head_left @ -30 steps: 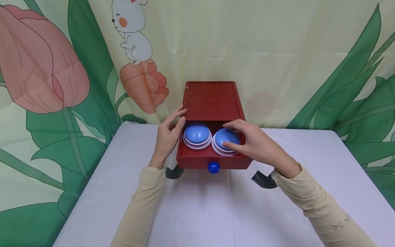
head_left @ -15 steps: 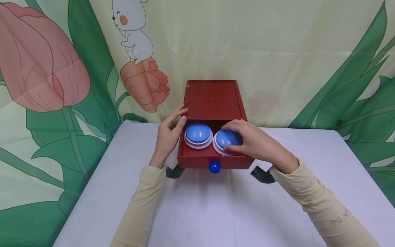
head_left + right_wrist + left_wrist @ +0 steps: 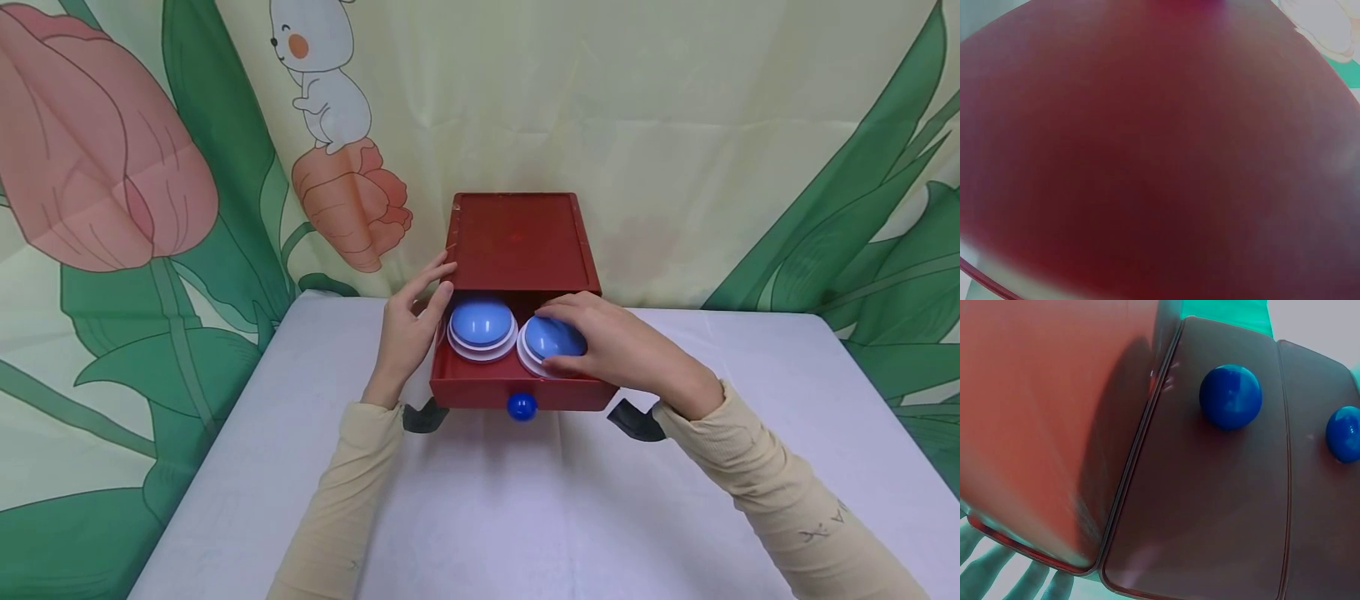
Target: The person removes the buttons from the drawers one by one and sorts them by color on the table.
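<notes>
A red drawer (image 3: pixel 480 393) with a round blue knob (image 3: pixel 522 407) stands pulled out of a small red cabinet (image 3: pixel 520 242). Two round things with shiny blue domes and white stepped rims sit inside it, a left one (image 3: pixel 480 323) and a right one (image 3: pixel 553 335). My right hand (image 3: pixel 622 342) grips the right dome between thumb and fingers. My left hand (image 3: pixel 405 333) rests against the cabinet's left side with its fingers extended. Some of its fingers (image 3: pixel 1025 581) show in the left wrist view, below the drawer. The right wrist view shows only a blurred red surface (image 3: pixel 1160 150).
Closed drawer fronts with blue knobs (image 3: pixel 1230 397) lie below the pulled-out drawer. The cabinet stands on a white-covered table (image 3: pixel 480 517), near its far edge. A printed curtain (image 3: pixel 637 125) hangs behind. Black bands (image 3: pixel 425 417) sit near both wrists.
My right hand has closed its thumb and fingers onto the right blue dome from a looser hold above it. The left hand keeps its place, and the head view has shifted slightly.
</notes>
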Available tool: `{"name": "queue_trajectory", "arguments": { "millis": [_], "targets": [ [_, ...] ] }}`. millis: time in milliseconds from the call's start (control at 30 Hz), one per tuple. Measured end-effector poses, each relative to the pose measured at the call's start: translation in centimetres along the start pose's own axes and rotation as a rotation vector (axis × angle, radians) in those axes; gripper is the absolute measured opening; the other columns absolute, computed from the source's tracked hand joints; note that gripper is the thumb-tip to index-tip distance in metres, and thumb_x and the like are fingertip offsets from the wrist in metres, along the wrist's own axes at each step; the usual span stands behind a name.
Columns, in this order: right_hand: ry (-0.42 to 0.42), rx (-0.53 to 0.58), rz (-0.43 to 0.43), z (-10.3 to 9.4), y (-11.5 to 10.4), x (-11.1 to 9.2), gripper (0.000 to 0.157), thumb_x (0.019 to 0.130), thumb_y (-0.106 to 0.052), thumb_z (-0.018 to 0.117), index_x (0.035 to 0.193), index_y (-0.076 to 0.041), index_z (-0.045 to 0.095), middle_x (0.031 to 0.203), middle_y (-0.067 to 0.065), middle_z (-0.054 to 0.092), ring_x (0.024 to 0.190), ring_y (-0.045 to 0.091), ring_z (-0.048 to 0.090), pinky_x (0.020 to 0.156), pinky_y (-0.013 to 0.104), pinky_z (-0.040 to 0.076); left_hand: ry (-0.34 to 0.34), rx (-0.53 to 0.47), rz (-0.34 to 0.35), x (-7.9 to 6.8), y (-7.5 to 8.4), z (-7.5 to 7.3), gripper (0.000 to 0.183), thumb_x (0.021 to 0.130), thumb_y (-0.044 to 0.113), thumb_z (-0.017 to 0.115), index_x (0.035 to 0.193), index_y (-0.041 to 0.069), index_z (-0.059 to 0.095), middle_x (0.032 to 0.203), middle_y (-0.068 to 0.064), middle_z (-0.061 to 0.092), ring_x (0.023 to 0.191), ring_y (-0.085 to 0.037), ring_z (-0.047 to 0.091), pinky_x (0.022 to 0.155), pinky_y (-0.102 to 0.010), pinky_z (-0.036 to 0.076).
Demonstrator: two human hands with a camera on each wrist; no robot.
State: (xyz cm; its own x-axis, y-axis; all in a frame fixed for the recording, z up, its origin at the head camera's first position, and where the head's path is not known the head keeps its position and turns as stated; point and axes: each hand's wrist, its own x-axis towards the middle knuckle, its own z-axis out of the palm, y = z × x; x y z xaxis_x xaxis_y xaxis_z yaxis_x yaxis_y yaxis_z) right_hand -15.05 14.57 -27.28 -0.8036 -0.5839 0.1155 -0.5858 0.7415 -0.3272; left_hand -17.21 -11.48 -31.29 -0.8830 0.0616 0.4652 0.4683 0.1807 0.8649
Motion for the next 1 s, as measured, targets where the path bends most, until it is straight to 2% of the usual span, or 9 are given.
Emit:
{"name": "queue_trajectory", "arguments": {
  "millis": [267, 500, 1000],
  "targets": [
    [0.031, 0.001, -0.003, 0.04, 0.02, 0.0, 0.055, 0.08, -0.027, 0.083, 0.127, -0.004, 0.065, 0.126, 0.011, 0.062, 0.119, 0.028, 0.054, 0.096, 0.044, 0.053, 0.002, -0.001, 0.004, -0.01, 0.04, 0.02, 0.035, 0.1, 0.011, 0.058, 0.132, -0.001, 0.062, 0.149, -0.015, 0.05, 0.141, -0.024, 0.044, 0.106, -0.052, 0.044],
    [0.065, 0.016, -0.023, 0.11, 0.08, 0.08, 0.053, 0.078, -0.027, 0.085, 0.123, -0.006, 0.068, 0.125, 0.011, 0.063, 0.119, 0.029, 0.054, 0.093, 0.045, 0.055, 0.001, -0.001, 0.007, -0.04, 0.17, 0.04, 0.035, 0.1, 0.011, 0.058, 0.132, -0.002, 0.061, 0.149, -0.016, 0.049, 0.141, -0.025, 0.044, 0.106, -0.053, 0.045],
    [0.168, 0.116, -0.068, -0.3, 0.54, -0.74, 0.052, 0.077, -0.024, 0.086, 0.123, -0.006, 0.07, 0.126, 0.011, 0.064, 0.119, 0.029, 0.056, 0.084, 0.046, 0.059, -0.001, 0.005, 0.012, -0.1, 0.22, 0.01, 0.035, 0.1, 0.01, 0.058, 0.132, -0.002, 0.061, 0.149, -0.015, 0.049, 0.141, -0.024, 0.044, 0.106, -0.051, 0.045]
  ]
}}
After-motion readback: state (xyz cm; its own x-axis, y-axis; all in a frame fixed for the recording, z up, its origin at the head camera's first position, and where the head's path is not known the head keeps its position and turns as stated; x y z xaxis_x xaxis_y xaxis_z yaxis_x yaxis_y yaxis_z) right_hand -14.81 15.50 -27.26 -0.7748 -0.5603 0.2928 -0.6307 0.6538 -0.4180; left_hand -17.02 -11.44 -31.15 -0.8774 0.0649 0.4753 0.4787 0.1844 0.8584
